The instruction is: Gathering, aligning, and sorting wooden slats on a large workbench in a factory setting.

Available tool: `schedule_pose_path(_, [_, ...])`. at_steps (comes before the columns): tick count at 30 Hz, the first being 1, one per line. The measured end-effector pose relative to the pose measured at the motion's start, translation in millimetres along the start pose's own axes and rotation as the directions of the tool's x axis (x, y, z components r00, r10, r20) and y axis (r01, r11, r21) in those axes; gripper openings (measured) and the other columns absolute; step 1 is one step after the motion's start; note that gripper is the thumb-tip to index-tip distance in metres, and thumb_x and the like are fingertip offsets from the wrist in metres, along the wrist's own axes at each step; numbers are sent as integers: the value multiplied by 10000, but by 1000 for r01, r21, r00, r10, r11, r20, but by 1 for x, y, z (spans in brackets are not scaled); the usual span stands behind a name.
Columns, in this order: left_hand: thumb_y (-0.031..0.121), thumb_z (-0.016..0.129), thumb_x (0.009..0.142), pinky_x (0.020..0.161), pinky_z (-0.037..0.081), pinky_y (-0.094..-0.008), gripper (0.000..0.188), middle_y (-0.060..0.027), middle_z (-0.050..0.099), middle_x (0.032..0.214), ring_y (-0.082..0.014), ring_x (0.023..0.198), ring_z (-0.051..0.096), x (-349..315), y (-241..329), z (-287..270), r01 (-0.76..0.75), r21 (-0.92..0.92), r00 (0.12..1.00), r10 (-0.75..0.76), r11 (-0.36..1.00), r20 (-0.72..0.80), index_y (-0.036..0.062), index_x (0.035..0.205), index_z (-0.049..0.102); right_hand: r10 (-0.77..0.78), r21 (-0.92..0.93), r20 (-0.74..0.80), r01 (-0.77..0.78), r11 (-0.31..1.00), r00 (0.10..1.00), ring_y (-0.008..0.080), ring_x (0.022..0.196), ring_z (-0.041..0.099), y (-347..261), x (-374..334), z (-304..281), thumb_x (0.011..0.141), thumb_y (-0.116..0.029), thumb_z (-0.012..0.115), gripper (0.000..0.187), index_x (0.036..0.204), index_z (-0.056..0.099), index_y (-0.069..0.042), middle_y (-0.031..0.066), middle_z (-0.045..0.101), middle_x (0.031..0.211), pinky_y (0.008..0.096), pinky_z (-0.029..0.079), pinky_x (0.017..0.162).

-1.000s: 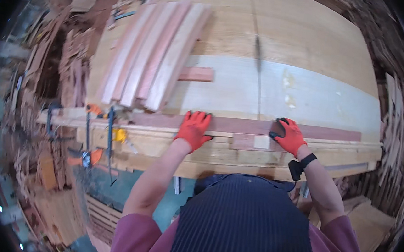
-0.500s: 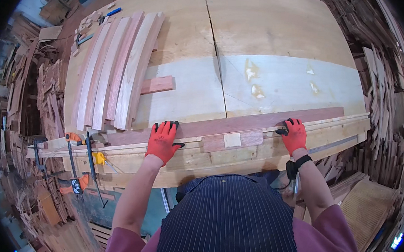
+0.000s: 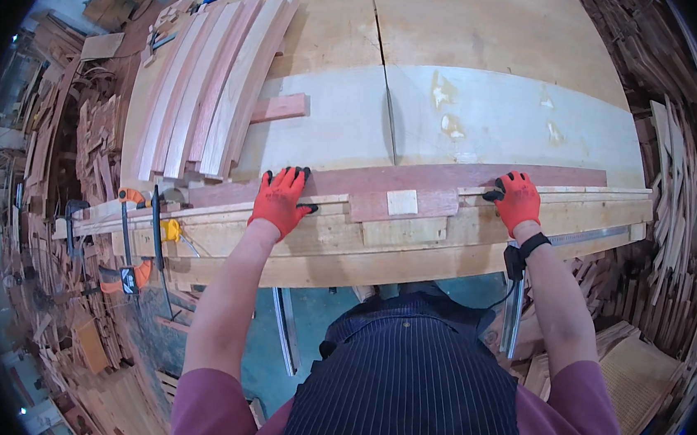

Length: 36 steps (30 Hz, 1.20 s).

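Note:
A long reddish-brown board (image 3: 419, 166) lies flat along the near side of the bench, behind a pale wooden strip (image 3: 566, 194). My left hand (image 3: 280, 201), in a red glove with black fingertips, lies over the board left of the middle. Its fingers reach toward the far edge and its thumb points right along the strip. My right hand (image 3: 517, 202), gloved alike, bends its fingers over the board's right part, thumb pointing left. Between the hands sits a reddish wooden block (image 3: 368, 207) with a pale square piece (image 3: 402, 201) on it. The undersides of both hands are hidden.
Several long slats (image 3: 203, 93) lie side by side at the left of the bench top (image 3: 497, 32), with a short reddish piece (image 3: 280, 108) beside them. An orange-and-black clamp (image 3: 127, 231) hangs at the front left, near a yellow tool (image 3: 170, 229). Stacked timber (image 3: 671, 221) fills the right side.
The bench sits higher in the view and my body is farther back from it, showing more floor. Both hands stay on the board in about the same places.

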<state>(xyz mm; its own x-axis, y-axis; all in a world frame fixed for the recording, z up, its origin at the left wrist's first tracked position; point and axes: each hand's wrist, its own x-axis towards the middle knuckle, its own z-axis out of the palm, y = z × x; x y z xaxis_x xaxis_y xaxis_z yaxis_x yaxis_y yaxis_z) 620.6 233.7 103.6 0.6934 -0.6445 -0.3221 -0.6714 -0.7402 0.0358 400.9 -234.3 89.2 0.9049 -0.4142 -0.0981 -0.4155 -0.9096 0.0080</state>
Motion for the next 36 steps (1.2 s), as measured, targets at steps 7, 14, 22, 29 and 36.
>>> schedule_pose_path(7, [412,724,949,1273,230,-532,837,-165,375,1659,-323,1557,320,-1,1,4,19,0,1000,-19,1000,9,82,1618,345,-9,-2,-16,9,1000,1000,311,1224,603,-1,-4,-3,782,-248,864,417,1146,686,-150,85,660,1233,439,526,1017])
schedule_pose_path(14, [417,683,988,1282,223,-523,820,-148,279,1714,-306,1595,240,1,14,6,126,-44,990,-123,991,67,101,1641,301,-30,45,-38,31,998,999,311,1221,593,-7,-17,-12,823,-387,834,448,1146,706,-104,105,656,1213,437,527,1013])
schedule_pose_path(22, [386,716,963,1271,247,-528,820,-161,326,1688,-331,1581,268,1,10,6,106,-91,994,-104,990,27,85,1623,334,-77,112,-50,82,990,996,328,1172,588,-8,-18,-23,839,-458,804,463,1077,729,-68,122,659,1160,446,528,989])
schedule_pose_path(29, [443,729,934,1257,251,-549,840,-174,381,1654,-338,1556,316,2,7,-6,73,-89,997,-70,993,41,81,1602,372,-74,198,-38,80,977,997,336,1144,586,-6,-7,-23,835,-431,811,426,1060,730,-78,125,661,1124,442,509,982])
schedule_pose_path(36, [462,680,952,1234,268,-563,691,-172,542,1499,-345,1429,461,22,-26,-26,90,-215,996,-81,973,48,57,1490,526,-113,158,162,88,984,980,340,1175,602,11,31,-24,833,-367,813,375,1057,745,-74,129,672,1181,455,510,994])
